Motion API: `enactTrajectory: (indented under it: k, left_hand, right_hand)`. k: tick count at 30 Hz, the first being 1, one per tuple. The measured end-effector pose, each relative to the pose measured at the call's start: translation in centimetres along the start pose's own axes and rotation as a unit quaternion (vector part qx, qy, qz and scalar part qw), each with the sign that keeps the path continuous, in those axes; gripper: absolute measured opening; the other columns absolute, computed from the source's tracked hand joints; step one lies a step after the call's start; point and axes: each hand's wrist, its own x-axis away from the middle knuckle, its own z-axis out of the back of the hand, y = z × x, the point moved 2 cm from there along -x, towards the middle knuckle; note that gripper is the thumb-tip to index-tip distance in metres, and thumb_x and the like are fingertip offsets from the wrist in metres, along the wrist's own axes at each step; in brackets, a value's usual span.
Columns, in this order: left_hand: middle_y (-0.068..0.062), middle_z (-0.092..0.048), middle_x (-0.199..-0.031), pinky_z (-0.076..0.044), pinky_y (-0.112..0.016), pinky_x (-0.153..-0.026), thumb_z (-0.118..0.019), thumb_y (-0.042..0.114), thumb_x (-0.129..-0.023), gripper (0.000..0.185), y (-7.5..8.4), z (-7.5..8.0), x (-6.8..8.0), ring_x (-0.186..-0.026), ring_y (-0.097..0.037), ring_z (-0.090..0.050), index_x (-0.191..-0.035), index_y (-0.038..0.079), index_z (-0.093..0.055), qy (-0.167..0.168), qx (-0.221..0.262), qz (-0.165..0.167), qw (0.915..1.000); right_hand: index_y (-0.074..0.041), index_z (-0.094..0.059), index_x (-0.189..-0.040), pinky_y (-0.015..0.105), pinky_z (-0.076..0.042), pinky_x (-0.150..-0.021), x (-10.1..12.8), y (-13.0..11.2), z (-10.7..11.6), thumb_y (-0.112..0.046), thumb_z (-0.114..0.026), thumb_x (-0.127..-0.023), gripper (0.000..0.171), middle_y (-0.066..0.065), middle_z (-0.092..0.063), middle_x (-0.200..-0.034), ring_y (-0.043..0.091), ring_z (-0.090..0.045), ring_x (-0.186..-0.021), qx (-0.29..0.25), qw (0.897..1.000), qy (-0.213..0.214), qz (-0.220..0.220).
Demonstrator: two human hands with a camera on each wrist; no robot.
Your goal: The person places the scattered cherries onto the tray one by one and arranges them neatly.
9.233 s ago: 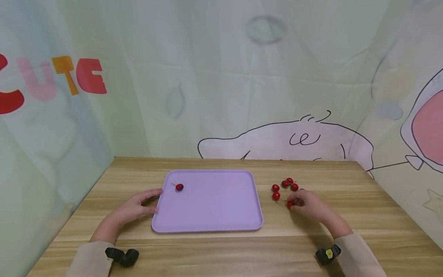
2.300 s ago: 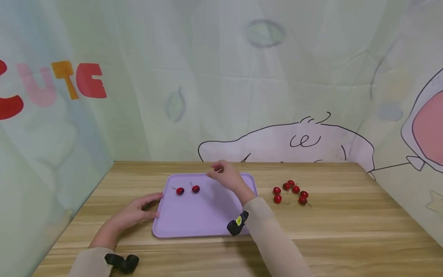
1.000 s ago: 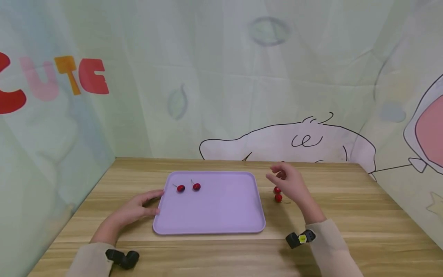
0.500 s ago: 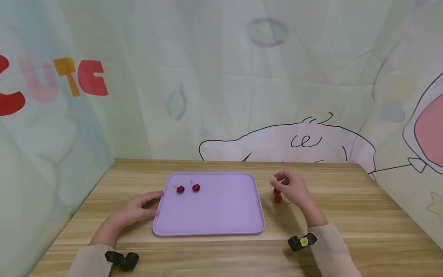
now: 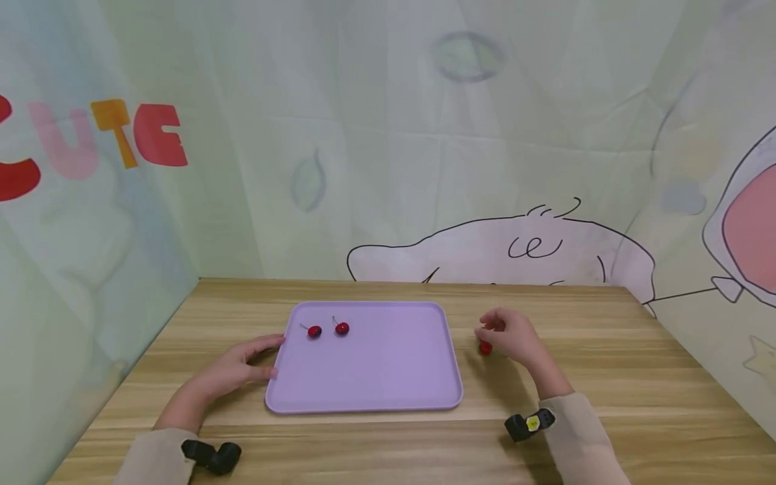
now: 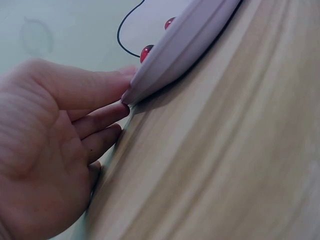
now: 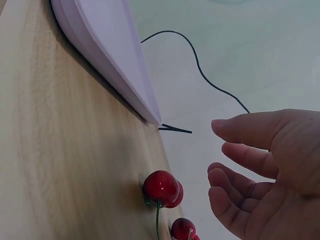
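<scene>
In the head view my left hand (image 5: 233, 367) rests at the left edge of a lilac tray (image 5: 394, 364), its fairly straight fingers touching the rim. The left wrist view shows this hand (image 6: 55, 135) with its fingertips right at the tray's edge. Two red cherries with stems lie on the tray: a left cherry (image 5: 314, 332) and a right cherry (image 5: 342, 328). Right of the tray, my right hand (image 5: 512, 333) hovers over a red cherry (image 5: 486, 347) on the table, hiding others. In the right wrist view its fingers are apart, with nothing between them, beside a shiny cherry (image 7: 161, 188).
Wooden table (image 5: 339, 448) carries the tray. Another cherry group (image 7: 183, 229) shows at the bottom of the right wrist view. A printed cloth backdrop (image 5: 388, 168) rises behind the table and along both sides.
A second cherry has come onto the tray since the oldest frame. The right hand has moved from over the tray back to the right and lowered toward the table cherries. The left hand stays put.
</scene>
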Motion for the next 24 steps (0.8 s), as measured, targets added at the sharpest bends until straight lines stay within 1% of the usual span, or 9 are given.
enactTrajectory:
  k: [3, 8, 13, 19, 24]
  left_hand:
    - [-0.028, -0.03, -0.151, -0.022, -0.07, -0.107, -0.071, 0.023, -0.085, 0.07, 0.0, 0.0, 0.0, -0.139, -0.051, -0.021, -0.144, -0.001, -0.041, 0.0, -0.002, 0.001, 1.0]
    - [-0.028, -0.031, -0.151, -0.022, -0.07, -0.107, -0.072, 0.023, -0.085, 0.07, 0.0, 0.0, -0.1, -0.139, -0.051, -0.021, -0.144, 0.0, -0.041, 0.001, -0.003, 0.003, 1.0]
    - [-0.028, -0.032, -0.15, -0.022, -0.069, -0.106, -0.072, 0.022, -0.085, 0.07, -0.1, 0.0, 0.0, -0.139, -0.051, -0.022, -0.143, -0.001, -0.042, 0.003, -0.009, 0.001, 0.9999]
    - [-0.028, -0.031, -0.151, -0.022, -0.07, -0.106, -0.072, 0.023, -0.085, 0.07, -0.2, -0.1, -0.1, -0.139, -0.051, -0.021, -0.144, 0.0, -0.041, 0.004, -0.008, 0.005, 0.9999]
    - [-0.029, -0.031, -0.15, -0.022, -0.069, -0.106, -0.072, 0.023, -0.085, 0.07, -0.2, 0.0, -0.1, -0.139, -0.051, -0.021, -0.143, -0.001, -0.042, 0.004, -0.01, 0.003, 0.9999]
  right_hand:
    - [0.002, -0.064, -0.105, 0.032, -0.051, -0.072, 0.1, 0.2, -0.1, -0.016, -0.069, -0.087, 0.025, 0.012, -0.066, -0.098, 0.023, -0.06, -0.088, -0.001, 1.0, -0.014, -0.007]
    - [0.0, -0.065, -0.103, 0.035, -0.051, -0.074, 0.2, 0.6, -0.2, -0.016, -0.069, -0.088, 0.023, 0.01, -0.066, -0.096, 0.022, -0.058, -0.086, 0.013, 0.999, -0.032, -0.012]
    - [0.001, -0.066, -0.102, 0.035, -0.049, -0.072, 0.2, 0.7, -0.2, -0.017, -0.07, -0.087, 0.024, 0.009, -0.064, -0.092, 0.022, -0.056, -0.085, 0.033, 0.999, -0.035, -0.011]
    - [0.0, -0.065, -0.101, 0.035, -0.05, -0.072, 0.1, 1.0, -0.4, -0.019, -0.071, -0.086, 0.025, 0.008, -0.064, -0.09, 0.022, -0.057, -0.083, 0.047, 0.998, -0.036, -0.025]
    - [0.0, -0.065, -0.096, 0.035, -0.049, -0.073, 0.0, 1.2, -0.7, -0.018, -0.072, -0.085, 0.022, 0.008, -0.064, -0.088, 0.021, -0.056, -0.082, 0.053, 0.998, -0.037, -0.023]
